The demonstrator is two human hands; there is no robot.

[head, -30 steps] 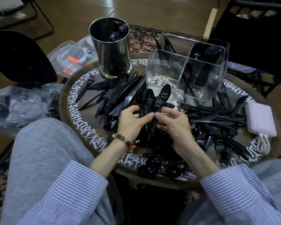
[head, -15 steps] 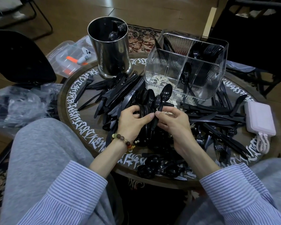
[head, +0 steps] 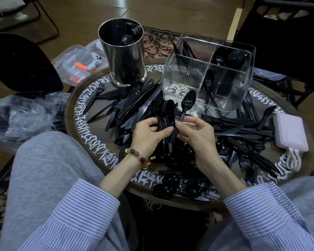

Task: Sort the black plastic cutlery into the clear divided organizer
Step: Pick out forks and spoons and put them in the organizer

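- Left hand (head: 149, 134): fingers curled round a nested stack of spoons (head: 164, 115), bowls fanned upward toward the organizer; a beaded bracelet (head: 138, 157) is worn at the wrist.
- Right hand (head: 194, 136): thumb and fingertips pinched on the handle of a single spoon (head: 186, 105), bowl raised and tilted toward the organizer, handle beside the stack.
- Clear divided organizer (head: 179, 77): stood on the far side of the counter (head: 91, 127), just beyond both hands; a spoon is seen upright in a near compartment; forks and spoons are seen in the far right one, dark handles in the far left; the near left compartment looks bare.
- Loose cutlery (head: 130, 105): knives, forks and spoons are spread on the counter on both sides of the hands.
- Step in hand, as judged: the single spoon is being added to, or pulled from, the stack; which cannot be told; bowls are best faced one way and handles squared before the bundle is lowered handle-first into the spoon compartment; the stack is likely to splay if gripped loosely.
- Other items: steel canister (head: 123, 57); pink power bank (head: 290, 131) with cable at the right edge.
- Writing: white calligraphic script is painted round the counter rim, not legible; faint engraving on the canister, unreadable; no brand can be read.
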